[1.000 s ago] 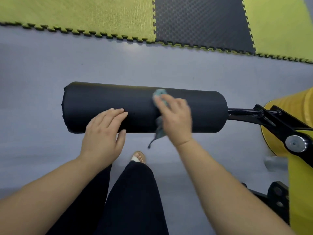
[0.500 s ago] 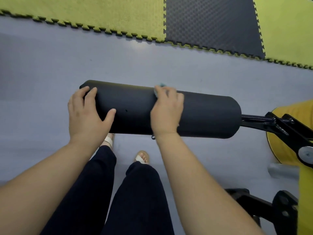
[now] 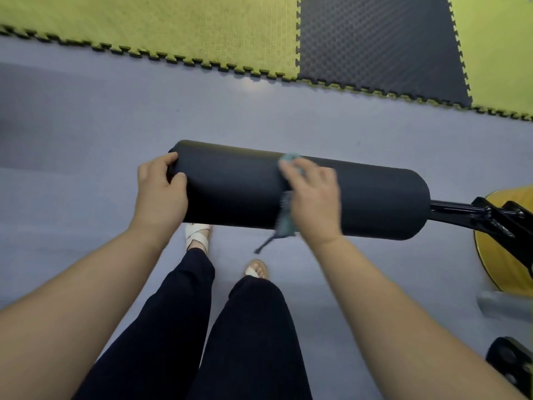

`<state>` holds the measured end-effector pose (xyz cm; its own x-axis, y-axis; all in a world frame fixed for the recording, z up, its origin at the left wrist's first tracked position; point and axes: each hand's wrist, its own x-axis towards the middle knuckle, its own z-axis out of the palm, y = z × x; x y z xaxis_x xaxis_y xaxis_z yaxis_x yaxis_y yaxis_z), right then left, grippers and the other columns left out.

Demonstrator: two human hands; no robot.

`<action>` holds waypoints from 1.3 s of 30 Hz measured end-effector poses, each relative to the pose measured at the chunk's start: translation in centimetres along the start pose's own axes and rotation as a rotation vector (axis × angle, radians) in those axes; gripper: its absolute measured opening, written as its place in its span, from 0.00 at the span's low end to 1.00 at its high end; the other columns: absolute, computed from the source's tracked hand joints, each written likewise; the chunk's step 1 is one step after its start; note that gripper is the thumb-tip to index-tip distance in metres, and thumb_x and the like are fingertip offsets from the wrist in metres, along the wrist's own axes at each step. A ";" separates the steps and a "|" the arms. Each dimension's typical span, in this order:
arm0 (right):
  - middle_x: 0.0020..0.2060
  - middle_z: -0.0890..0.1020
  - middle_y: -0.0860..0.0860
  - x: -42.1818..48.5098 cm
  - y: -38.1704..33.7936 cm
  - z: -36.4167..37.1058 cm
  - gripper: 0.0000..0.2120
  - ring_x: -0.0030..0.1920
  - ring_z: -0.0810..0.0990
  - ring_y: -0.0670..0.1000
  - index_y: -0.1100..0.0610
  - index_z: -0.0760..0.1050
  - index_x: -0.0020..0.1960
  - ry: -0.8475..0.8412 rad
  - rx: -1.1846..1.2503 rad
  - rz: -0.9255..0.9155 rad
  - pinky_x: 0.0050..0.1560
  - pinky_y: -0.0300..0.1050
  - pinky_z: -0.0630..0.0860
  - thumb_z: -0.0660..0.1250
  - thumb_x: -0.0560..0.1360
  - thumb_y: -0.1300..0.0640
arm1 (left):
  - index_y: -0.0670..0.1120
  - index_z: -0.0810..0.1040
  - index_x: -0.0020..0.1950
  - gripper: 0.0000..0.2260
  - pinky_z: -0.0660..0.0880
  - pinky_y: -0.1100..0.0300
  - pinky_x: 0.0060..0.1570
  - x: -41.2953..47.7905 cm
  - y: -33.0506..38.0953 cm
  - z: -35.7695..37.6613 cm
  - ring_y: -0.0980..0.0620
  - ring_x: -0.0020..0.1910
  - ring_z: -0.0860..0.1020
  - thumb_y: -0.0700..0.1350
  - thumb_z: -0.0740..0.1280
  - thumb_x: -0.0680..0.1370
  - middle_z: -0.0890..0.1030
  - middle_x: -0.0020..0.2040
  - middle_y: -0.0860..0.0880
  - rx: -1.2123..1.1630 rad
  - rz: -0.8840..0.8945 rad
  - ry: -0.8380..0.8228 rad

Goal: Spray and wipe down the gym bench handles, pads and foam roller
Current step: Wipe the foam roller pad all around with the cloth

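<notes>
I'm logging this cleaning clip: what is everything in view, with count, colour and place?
foam roller: one, black, centre, horizontal
cloth: one, teal, on the roller's middle
metal bar: one, black, at roller's right end
pad: one, yellow, right edge
frame part: one, black, bottom right corner
floor mats: three, yellow and black, top
floor: one, grey, under everything
sandals: two, pale, below roller
trouser legs: two, dark, bottom
left hand: one, grips roller's left end
right hand: one, presses cloth onto roller
</notes>
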<state>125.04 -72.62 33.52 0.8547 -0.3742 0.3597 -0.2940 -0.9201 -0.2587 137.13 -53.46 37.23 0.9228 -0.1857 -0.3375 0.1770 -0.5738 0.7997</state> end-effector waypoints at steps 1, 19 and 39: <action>0.54 0.81 0.57 -0.6 2.2 -1.1 0.24 0.40 0.74 0.61 0.57 0.80 0.57 0.003 -0.039 0.099 0.42 0.47 0.74 0.53 0.68 0.65 | 0.49 0.65 0.71 0.20 0.65 0.52 0.68 -0.1 -0.1 0.2 0.52 0.65 0.67 0.40 0.54 0.79 0.60 0.70 0.50 0.012 0.007 -0.001; 0.65 0.70 0.51 6.2 -6.1 1.6 0.18 0.58 0.68 0.57 0.52 0.69 0.68 -0.424 0.006 0.047 0.56 0.45 0.65 0.57 0.78 0.61 | 0.41 0.61 0.74 0.27 0.50 0.54 0.73 0.0 -0.5 1.1 0.46 0.75 0.55 0.44 0.64 0.76 0.61 0.75 0.46 0.763 0.489 -0.136; 0.68 0.68 0.50 6.7 -13.5 3.7 0.20 0.56 0.69 0.57 0.51 0.68 0.69 -0.400 0.096 -0.061 0.52 0.45 0.65 0.57 0.78 0.59 | 0.39 0.74 0.54 0.11 0.67 0.52 0.50 -3.3 -1.8 0.3 0.42 0.54 0.69 0.34 0.61 0.72 0.73 0.57 0.42 0.546 0.304 0.051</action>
<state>136.35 -62.30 36.14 0.9738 -0.2275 0.0051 -0.2126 -0.9173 -0.3367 133.67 -52.06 36.69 0.9220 -0.3742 -0.0996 -0.2841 -0.8284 0.4828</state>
